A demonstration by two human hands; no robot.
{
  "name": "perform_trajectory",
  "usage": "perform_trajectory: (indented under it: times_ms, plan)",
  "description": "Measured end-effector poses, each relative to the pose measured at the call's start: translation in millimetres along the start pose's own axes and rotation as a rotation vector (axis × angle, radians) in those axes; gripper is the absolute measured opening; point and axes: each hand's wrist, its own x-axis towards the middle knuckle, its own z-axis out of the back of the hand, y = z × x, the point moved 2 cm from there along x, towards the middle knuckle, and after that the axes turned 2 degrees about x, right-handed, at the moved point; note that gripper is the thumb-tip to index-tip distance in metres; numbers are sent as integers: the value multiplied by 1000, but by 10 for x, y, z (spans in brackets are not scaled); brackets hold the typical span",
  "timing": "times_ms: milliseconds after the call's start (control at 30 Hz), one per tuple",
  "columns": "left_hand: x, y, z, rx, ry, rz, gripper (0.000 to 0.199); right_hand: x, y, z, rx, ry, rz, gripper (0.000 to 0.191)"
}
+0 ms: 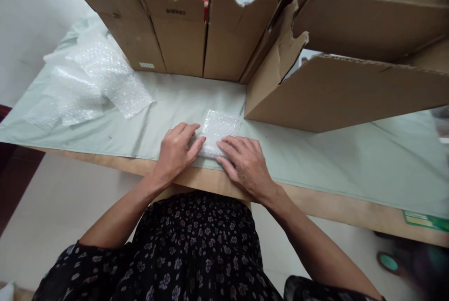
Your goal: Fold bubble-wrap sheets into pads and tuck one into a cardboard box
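Note:
A small, flat bubble-wrap packet point(221, 125) lies on the pale green cloth near the table's front edge. What is inside it, if anything, I cannot make out. My left hand point(177, 149) is at the packet's left edge, its fingers curved and apart and the thumb touching the wrap. My right hand point(245, 160) is closed over the packet's front right corner, with fingers on top and the thumb at the front edge. The palm covers part of that corner.
Loose sheets of bubble wrap point(91, 78) are heaped at the left. Upright cardboard holders point(182, 41) line the back, some with red and white-purple packs. A larger cardboard box point(336, 95) stands at the right. A green item point(426, 220) sits at the front right edge.

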Motion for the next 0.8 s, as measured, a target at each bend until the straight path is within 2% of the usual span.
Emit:
perform_trajectory:
  times_ms: [100,233,333,400,500,567,633,700,733,800]
  plan:
    - [-221,-71,79,-365,-91,218,31,58,-122,6,218,-35,-156,25]
    - [-440,-237,23,-983,8,625,45,107,-119,34,622,-69,-422,25]
    - [-411,-360,-82,-1284,85,699,46,67,39,36,942,37,-486,28]
    - [-362,-394,-133,-1365,106,692,42,9,109,70,989,66,-454,28]
    - [-330,-407,-118,-1323,81,629,36,-79,42,224,770,-98,-413,28]
    - [-330,-451,-56,-1199,143,526,30,-107,-62,353,715,-166,-398,45]
    - [-330,-536,14,-1018,240,386,28,-93,-135,460,814,-76,-359,68]
    - [-326,-633,59,-815,267,233,35,-53,-143,550,870,67,-306,78]
    - [-324,-674,65,-724,250,169,39,-31,-129,590,846,119,-294,74]
    - [-324,-727,42,-581,200,99,43,1,-86,662,713,172,-282,49]
